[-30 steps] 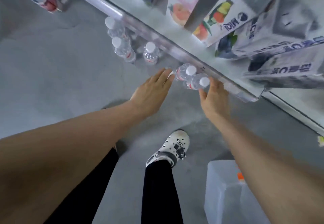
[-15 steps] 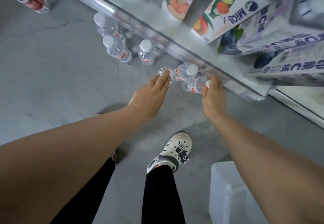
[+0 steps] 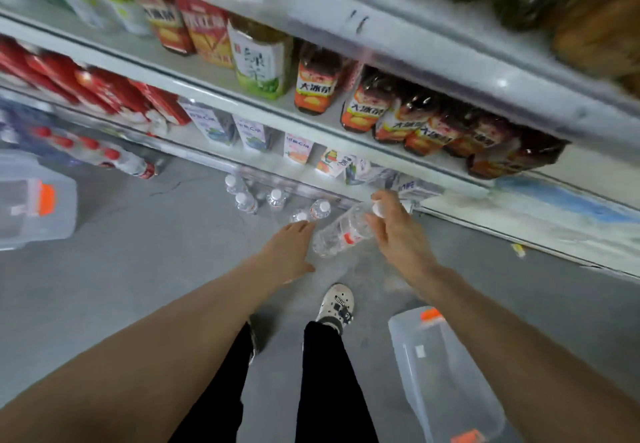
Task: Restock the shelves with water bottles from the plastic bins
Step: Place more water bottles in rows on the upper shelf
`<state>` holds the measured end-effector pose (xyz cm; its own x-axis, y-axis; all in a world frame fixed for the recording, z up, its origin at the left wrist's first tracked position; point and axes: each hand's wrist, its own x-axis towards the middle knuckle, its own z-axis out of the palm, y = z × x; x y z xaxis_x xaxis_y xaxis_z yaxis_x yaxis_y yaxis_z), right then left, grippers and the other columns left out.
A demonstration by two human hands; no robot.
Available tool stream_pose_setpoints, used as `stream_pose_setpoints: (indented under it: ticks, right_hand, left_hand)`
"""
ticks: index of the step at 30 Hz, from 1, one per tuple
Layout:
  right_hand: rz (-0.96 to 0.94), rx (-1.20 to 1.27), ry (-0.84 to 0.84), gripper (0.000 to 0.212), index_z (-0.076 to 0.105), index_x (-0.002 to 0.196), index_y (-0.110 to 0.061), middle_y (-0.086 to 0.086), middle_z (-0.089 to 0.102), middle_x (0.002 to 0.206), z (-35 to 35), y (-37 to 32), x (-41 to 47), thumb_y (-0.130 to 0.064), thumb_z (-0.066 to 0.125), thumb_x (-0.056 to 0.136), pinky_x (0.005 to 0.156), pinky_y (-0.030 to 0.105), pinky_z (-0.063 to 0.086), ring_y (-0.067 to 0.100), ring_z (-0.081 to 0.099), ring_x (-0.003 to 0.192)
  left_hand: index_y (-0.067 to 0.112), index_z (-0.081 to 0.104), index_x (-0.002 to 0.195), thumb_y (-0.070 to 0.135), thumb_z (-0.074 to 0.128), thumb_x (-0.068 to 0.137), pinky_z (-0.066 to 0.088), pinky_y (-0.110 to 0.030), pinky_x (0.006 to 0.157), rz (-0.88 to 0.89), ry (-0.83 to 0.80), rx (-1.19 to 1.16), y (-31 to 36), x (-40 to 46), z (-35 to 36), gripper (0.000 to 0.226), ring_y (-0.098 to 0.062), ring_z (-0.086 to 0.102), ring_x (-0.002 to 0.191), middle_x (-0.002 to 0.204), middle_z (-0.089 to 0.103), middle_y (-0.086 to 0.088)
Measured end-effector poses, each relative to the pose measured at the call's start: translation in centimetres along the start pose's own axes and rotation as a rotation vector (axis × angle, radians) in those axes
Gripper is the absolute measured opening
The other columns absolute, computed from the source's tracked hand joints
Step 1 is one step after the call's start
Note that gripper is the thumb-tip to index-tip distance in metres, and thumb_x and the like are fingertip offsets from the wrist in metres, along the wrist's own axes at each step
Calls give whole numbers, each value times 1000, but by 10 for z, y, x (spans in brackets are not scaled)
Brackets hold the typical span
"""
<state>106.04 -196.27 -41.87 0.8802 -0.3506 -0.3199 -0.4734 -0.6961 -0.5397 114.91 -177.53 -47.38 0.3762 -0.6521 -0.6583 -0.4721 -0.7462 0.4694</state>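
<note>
While a clear plastic bin with an orange latch (image 3: 33,200) lies at the far left on the grey floor (image 3: 138,252), a row of red-capped bottles (image 3: 114,162) stands just beyond it under the lowest shelf edge. Further right, three water bottles (image 3: 246,201) stand upright on the floor near the shelf foot, and two more (image 3: 320,208) stand close beside them. The left hand (image 3: 289,252) reaches toward that pair with its fingers stretched out, gripping nothing; its fingertips are at the nearest cap, though contact cannot be made out. Just right of it, a tilted water bottle (image 3: 341,233) hangs off the floor, held at the neck by the right hand (image 3: 394,231), whose fingers curl about the white cap. Behind runs the bottom shelf (image 3: 450,210); above, cartons and dark tea bottles (image 3: 398,110) fill the upper tiers. A second plastic bin (image 3: 446,380) lies at the lower right.

The step in hand seems to be lifting one bottle for shelving. Next it likely needs carrying to a free spot, set upright, while the left hand takes another.
</note>
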Motion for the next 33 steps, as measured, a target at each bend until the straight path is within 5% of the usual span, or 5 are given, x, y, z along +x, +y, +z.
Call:
stream_pose_setpoints:
  ticks: [8, 15, 20, 29, 33]
  right_hand:
    - [-132, 205, 369, 31, 41, 117, -23, 7, 64, 85, -192, -172, -54, -42, 54, 96, 68, 43, 53, 24, 62, 76]
    - [-215, 110, 632, 36, 46, 120, -19, 1, 65, 94, -290, -263, -90, -49, 46, 99, 69, 32, 39, 23, 61, 84]
    - [-232, -39, 742, 41, 50, 122, -26, 1, 67, 95, -355, -307, -123, -56, 35, 98, 79, 40, 48, 27, 61, 92]
    - [-553, -385, 1087, 39, 54, 131, -19, -3, 61, 91, -545, -393, -177, -42, 35, 105, 71, 28, 33, 16, 54, 82]
    - [-607, -388, 1237, 34, 60, 123, -16, 7, 65, 97, -636, -428, -183, -35, 39, 104, 73, 27, 31, 25, 58, 95]
  left_hand:
    - [17, 35, 145, 38, 76, 79, 39, -30, 94, 199, 464, -231, 74, -132, -136, 80, -24, 48, 126, 140, 50, -5]
    - [21, 44, 113, 50, 73, 78, 37, -30, 60, 411, 637, -149, 137, -214, -233, 54, -24, 61, 90, 104, 66, 0]
    - [23, 50, 123, 54, 71, 77, 52, -35, 83, 477, 646, -100, 177, -271, -281, 59, -15, 62, 96, 112, 65, 8]
    - [41, 54, 90, 60, 69, 75, 51, -24, 72, 698, 856, -35, 290, -393, -419, 29, -1, 62, 83, 90, 64, 19]
    - [32, 63, 94, 70, 69, 66, 55, -31, 74, 721, 989, -96, 344, -426, -489, 47, -8, 66, 84, 92, 69, 10]
